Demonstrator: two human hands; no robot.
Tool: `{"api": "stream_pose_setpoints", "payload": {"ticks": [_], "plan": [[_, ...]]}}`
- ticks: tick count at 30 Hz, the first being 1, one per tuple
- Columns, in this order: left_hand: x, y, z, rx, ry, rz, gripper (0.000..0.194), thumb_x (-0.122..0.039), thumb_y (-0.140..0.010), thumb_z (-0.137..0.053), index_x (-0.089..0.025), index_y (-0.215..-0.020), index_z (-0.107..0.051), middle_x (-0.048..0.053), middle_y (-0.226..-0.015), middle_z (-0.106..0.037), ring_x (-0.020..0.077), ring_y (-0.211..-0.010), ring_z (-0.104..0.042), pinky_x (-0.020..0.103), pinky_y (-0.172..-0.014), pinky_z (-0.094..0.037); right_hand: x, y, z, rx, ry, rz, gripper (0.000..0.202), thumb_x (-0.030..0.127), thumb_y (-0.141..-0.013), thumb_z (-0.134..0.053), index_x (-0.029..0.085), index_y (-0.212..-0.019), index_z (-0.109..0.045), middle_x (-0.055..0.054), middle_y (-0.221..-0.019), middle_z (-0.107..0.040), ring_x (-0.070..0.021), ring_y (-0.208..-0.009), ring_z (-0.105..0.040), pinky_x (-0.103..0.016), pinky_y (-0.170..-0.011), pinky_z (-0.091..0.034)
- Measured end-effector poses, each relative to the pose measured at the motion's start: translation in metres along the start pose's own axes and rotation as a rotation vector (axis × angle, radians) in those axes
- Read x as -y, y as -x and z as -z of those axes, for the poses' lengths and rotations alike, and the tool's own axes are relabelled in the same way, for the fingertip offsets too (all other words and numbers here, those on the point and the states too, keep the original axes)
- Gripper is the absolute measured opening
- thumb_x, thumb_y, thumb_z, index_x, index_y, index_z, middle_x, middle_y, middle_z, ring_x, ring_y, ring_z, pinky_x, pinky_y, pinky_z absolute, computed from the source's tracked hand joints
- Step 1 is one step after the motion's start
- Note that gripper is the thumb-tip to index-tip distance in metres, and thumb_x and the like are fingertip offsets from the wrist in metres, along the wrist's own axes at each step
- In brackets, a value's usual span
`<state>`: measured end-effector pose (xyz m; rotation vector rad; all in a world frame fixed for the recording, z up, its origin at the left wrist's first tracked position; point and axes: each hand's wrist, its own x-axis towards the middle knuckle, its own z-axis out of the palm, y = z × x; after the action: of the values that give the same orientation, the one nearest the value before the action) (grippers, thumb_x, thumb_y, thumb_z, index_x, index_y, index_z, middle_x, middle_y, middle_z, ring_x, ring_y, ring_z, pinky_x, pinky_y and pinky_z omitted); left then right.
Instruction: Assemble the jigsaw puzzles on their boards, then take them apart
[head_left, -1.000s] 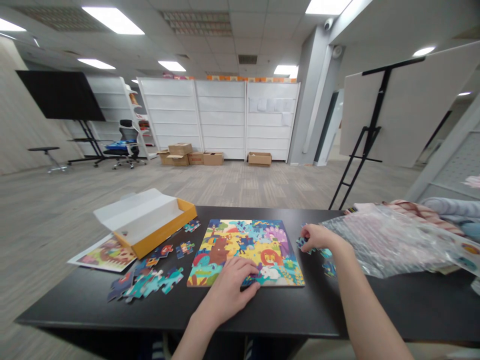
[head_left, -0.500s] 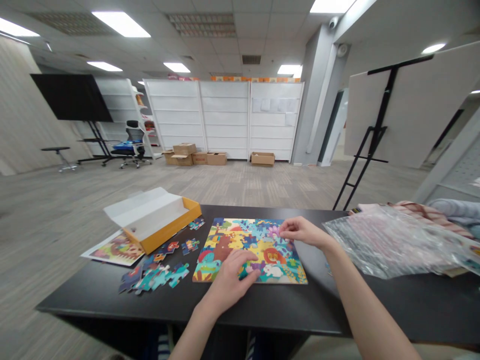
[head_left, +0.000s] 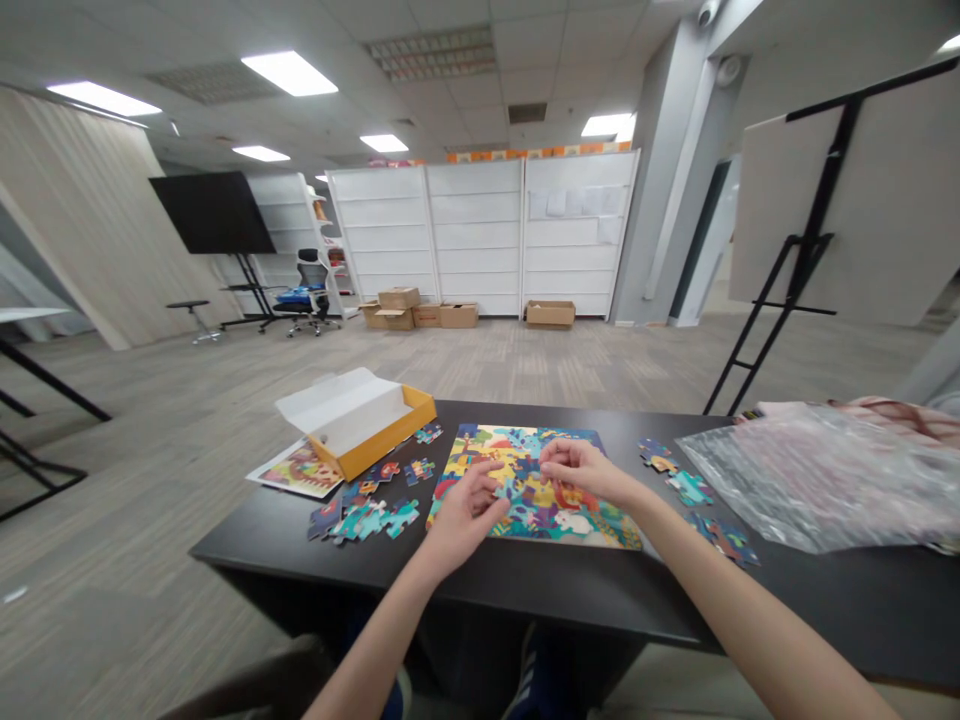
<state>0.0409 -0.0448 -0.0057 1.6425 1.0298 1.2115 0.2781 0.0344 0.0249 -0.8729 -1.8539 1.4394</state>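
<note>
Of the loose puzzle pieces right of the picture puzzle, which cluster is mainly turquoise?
The middle cluster, beside the clear plastic. The far cluster is dark blue and yellow-orange; the near cluster is mostly dark blue.

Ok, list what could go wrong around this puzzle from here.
The right forearm reaches past the loose pieces on the right, so swinging it outward might scatter them.
The plastic bag lies close beside those pieces; if it shifted, it could push or cover some.
On the left, a heap of pieces overlaps near the front of the table, so a knock might send one over the edge.
</note>
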Motion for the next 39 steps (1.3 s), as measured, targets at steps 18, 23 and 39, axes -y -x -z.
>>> {"api": "stream_pose_setpoints", "payload": {"ticks": [18,23,39], "plan": [[0.005,0.004,0.088,0.214,-0.182,0.223,0.031,-0.036,-0.083,-0.069,-0.017,-0.107,-0.066,0.001,-0.079,-0.069,0.0166,-0.074,-0.067,0.028,-0.07,-0.053,-0.023,-0.004,0.015,-0.087,-0.069,-0.089,0.041,0.054,-0.08,-0.076,0.016,-0.089,-0.066,-0.002,-0.074,-0.069,-0.0073,-0.055,-0.052,-0.021,-0.05,-0.035],[0.0,0.007,0.091,0.22,-0.335,0.159,0.019,-0.031,-0.088,-0.063,-0.018,-0.101,-0.069,0.002,-0.082,-0.072,0.0166,-0.076,-0.068,0.027,-0.07,-0.052,-0.028,-0.002,0.017,-0.045,-0.067,-0.098,0.038,0.051,-0.083,-0.074,0.016,-0.094,-0.066,-0.002,-0.076,-0.069,-0.0076,-0.056,-0.052,-0.021,-0.05,-0.037],[-0.002,0.019,0.096,0.315,-0.566,-0.001,0.041,-0.027,-0.076,-0.082,-0.024,-0.115,-0.07,0.007,-0.128,-0.067,0.0249,-0.121,-0.06,0.037,-0.105,-0.047,-0.031,0.001,0.017,-0.043,-0.086,-0.091,0.033,0.048,-0.083,-0.075,0.018,-0.094,-0.067,-0.001,-0.076,-0.069,-0.008,-0.056,-0.054,-0.022,-0.053,-0.042]]}}
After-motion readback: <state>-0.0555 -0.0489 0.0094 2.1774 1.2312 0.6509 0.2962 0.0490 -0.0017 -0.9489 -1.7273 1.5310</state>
